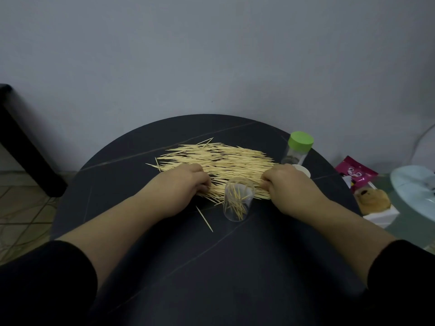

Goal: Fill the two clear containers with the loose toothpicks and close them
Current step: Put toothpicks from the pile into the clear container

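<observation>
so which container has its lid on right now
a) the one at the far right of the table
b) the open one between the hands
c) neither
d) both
a, the far right container wears a green lid, while the open container between the hands has no lid and holds a few toothpicks.

Black sleeves cover both upper arms, ending near the elbows. The forearms and both hands are bare.

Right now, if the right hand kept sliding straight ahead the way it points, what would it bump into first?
The right hand already rests on the toothpick pile, so it would push toothpicks first. Farther along, probably the white lid, though depth is unclear.
</observation>
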